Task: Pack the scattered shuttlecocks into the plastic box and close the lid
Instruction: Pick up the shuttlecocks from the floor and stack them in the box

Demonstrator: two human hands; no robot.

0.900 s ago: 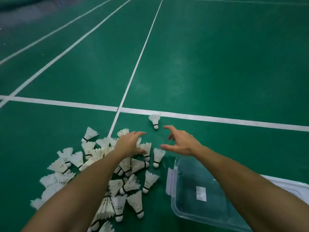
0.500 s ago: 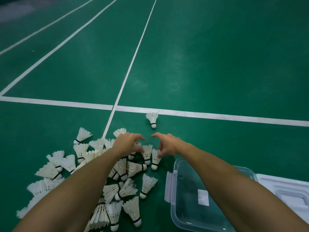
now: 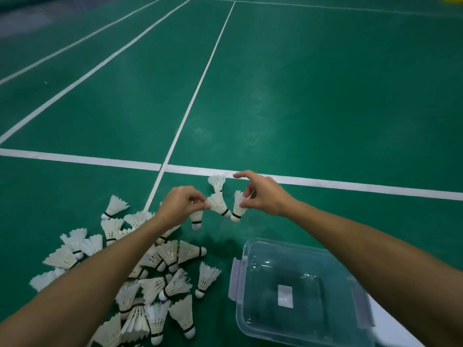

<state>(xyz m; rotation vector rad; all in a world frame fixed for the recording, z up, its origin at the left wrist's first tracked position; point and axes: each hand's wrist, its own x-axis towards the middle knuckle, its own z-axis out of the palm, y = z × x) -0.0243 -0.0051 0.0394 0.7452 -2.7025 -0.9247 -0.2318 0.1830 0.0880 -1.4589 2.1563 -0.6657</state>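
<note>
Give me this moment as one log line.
left hand: pinches two shuttlecocks | right hand: pinches one | plastic box: open, empty

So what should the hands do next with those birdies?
Probably carry them over and drop them in the box. The left hand pinches two shuttlecocks, the right hand pinches one, and the box sits open, nothing inside yet.

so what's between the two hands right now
In the head view, one shuttlecock hangs between the left hand and the right hand, pinched by the left; each hand also holds one more. Behind it another lies on the court.
</note>
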